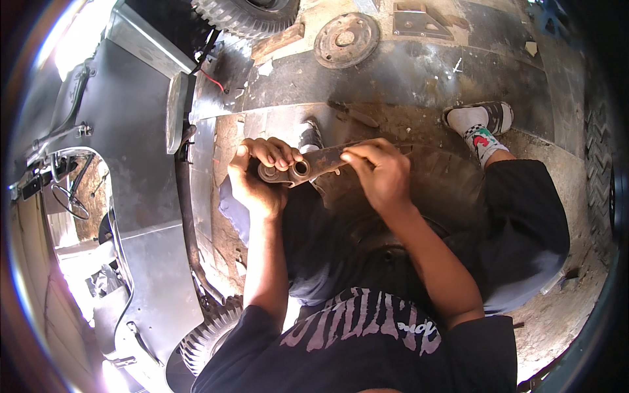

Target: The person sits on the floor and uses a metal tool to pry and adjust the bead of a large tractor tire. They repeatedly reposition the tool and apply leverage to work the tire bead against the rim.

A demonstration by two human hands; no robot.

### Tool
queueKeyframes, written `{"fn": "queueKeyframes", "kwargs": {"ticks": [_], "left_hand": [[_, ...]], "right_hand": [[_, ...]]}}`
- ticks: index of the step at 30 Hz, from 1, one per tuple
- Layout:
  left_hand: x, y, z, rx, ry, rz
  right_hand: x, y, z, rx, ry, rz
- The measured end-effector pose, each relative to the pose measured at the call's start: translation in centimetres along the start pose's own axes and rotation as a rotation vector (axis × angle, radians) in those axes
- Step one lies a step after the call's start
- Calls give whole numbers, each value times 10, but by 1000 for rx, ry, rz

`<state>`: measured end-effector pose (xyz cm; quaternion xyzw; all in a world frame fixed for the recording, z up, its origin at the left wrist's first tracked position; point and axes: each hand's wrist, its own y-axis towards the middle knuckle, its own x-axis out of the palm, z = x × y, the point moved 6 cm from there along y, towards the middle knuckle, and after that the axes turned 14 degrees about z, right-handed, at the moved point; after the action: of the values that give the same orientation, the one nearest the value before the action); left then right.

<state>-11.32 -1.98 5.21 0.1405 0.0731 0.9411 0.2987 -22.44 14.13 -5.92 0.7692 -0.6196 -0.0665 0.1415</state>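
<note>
A dark, flat leaf spring [325, 161] with a round hollow eye near its left end lies across the space between my hands, above a large tyre [436, 187]. My left hand [259, 177] is closed around the end beside the eye, thumb and fingers curled over it. A second rounded metal end, like a shackle, shows under those fingers. Farther right, my right hand [383, 170] pinches the bar's upper edge between thumb and fingertips. Whether a small part sits inside that pinch is hidden.
On the left stands a grey vehicle body [141, 131] with a treaded wheel [209, 337] below it. Beyond my hands lie a round rusty metal disc [346, 40], a wood block [278, 41] and a triangular metal bracket [419, 23]. Another tyre [597, 150] stands at the right.
</note>
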Motion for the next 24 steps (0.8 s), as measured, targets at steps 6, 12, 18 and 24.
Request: {"fn": "queueKeyframes", "kwargs": {"ticks": [6,12,18,24], "left_hand": [[-2,2,-2,-18,-32,-11],[8,0,4,-19,-9,14],[-2,0,-6,-42,-52,57],[-5,0,-1,-3,-44,74]], "right_hand": [[-5,-10,-23,-41,33,-73],[-6,3,4,28,14,-29],[-2,2,2,-6,-66,-22],[-1,-2,-7,-49,0,-43]]}}
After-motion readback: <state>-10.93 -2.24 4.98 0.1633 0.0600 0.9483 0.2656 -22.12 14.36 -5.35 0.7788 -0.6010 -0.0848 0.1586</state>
